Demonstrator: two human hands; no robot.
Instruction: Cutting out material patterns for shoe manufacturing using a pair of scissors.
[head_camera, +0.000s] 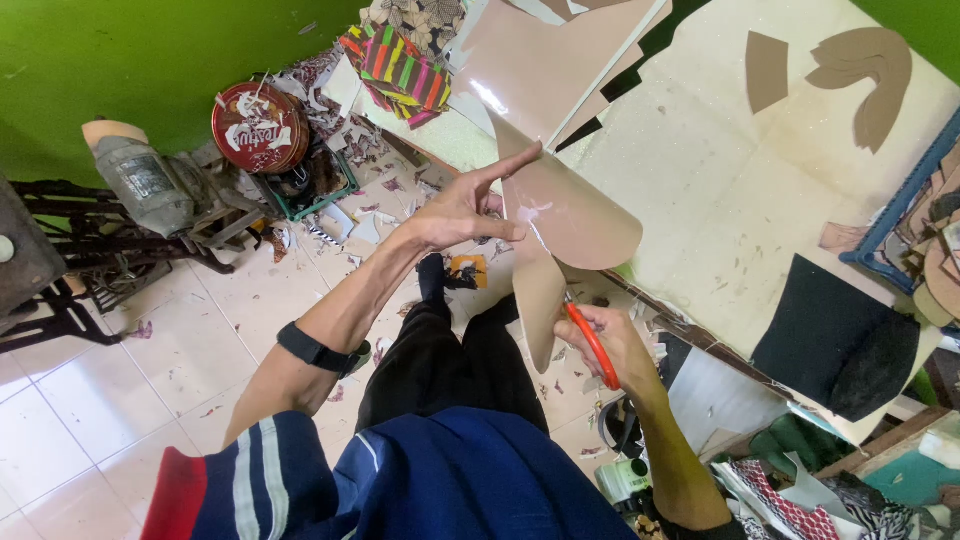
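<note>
Cream worktable (720, 200) lying beyond hands; tiled floor (150, 360) below, littered with scraps. Green wall behind. Left hand (462, 208) pinching tan sheet (570, 215), forefinger extended. Right hand (612, 345) closed round orange scissors (592, 345) at sheet's lower edge. Tan cutouts (850, 70) resting far across table; black piece (835, 335) right of scissors.

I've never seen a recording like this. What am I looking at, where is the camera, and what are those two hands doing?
There is no machine here: the one picture comes from a camera worn on a person's head, looking down at their own arms and lap. The left hand holds up a shiny tan sheet. The right hand works orange-handled scissors at the sheet's lower edge. To the right is a pale table with brown cut-out pieces and a black sheet. Scraps litter the tiled floor, near a red round tin.
</note>
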